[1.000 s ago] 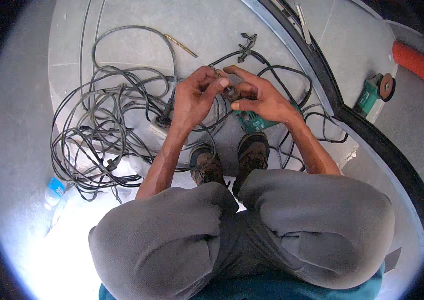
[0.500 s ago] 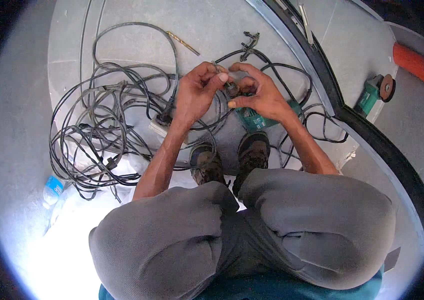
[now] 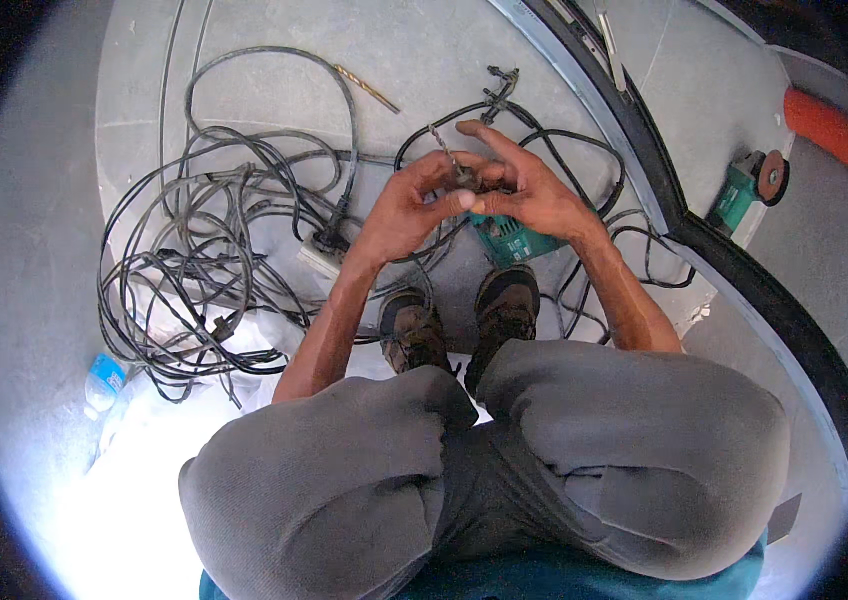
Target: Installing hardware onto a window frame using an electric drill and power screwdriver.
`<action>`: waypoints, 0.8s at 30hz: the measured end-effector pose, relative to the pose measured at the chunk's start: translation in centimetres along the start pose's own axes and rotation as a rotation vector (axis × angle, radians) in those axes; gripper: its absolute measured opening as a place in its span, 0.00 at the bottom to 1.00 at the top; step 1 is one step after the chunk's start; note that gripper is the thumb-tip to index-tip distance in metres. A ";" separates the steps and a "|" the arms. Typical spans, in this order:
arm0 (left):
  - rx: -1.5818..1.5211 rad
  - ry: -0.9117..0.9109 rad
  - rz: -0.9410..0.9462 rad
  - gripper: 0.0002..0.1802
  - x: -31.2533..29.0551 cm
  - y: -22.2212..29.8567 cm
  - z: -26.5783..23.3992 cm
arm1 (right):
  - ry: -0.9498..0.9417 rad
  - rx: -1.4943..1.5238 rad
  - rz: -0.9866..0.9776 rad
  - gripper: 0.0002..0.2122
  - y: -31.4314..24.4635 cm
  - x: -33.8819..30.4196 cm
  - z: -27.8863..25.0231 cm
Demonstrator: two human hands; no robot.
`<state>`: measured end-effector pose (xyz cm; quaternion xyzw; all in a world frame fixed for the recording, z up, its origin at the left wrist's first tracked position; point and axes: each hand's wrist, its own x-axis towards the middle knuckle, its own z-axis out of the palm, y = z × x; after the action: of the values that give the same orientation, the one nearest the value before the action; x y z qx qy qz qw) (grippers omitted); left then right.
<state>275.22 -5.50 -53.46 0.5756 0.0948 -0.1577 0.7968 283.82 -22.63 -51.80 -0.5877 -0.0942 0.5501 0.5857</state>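
My left hand [image 3: 407, 208] and my right hand [image 3: 536, 197] meet around the dark chuck [image 3: 465, 178] of a green power drill [image 3: 516, 241]. Both are closed on the chuck, thumbs close together on its near side. My right index finger sticks out past it. A thin drill bit [image 3: 440, 139] stands out of the chuck, pointing away and slightly left. Much of the chuck is hidden by my fingers. The drill's body lies below my right hand, just beyond my shoes. Farther off to the left, a gold-coloured drill bit [image 3: 367, 87] rests on the floor.
Tangled black cable [image 3: 234, 240] covers the left side, running to a white power strip [image 3: 320, 257]. A dark T-shaped piece [image 3: 500, 90] lies by the drill's cord. A black-edged curved frame [image 3: 679, 215] crosses the right. Beyond it are an angle grinder [image 3: 739, 195] and a red roll [image 3: 824, 128].
My left hand has slid from the bit down onto the chuck, leaving the bit exposed. The right fingers have closed in around the chuck.
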 end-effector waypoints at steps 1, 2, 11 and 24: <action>-0.048 0.038 -0.059 0.14 0.1 -0.2 0.2 | 0.023 0.035 -0.021 0.36 0.5 0.2 0.0; -0.097 0.076 -0.119 0.14 0.1 -0.5 0.5 | 0.045 0.071 -0.043 0.36 0.7 0.3 0.1; -0.307 0.308 -0.071 0.16 0.6 -0.9 2.9 | 0.581 -0.506 -0.125 0.31 1.5 -0.9 4.0; -0.528 0.248 -0.100 0.22 0.7 -3.8 4.0 | 0.789 -0.721 -0.050 0.18 -2.3 2.6 -3.7</action>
<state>274.41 -10.49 -55.85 0.3578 0.2574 -0.0950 0.8926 288.85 -22.14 -52.50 -0.9113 -0.0639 0.2060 0.3506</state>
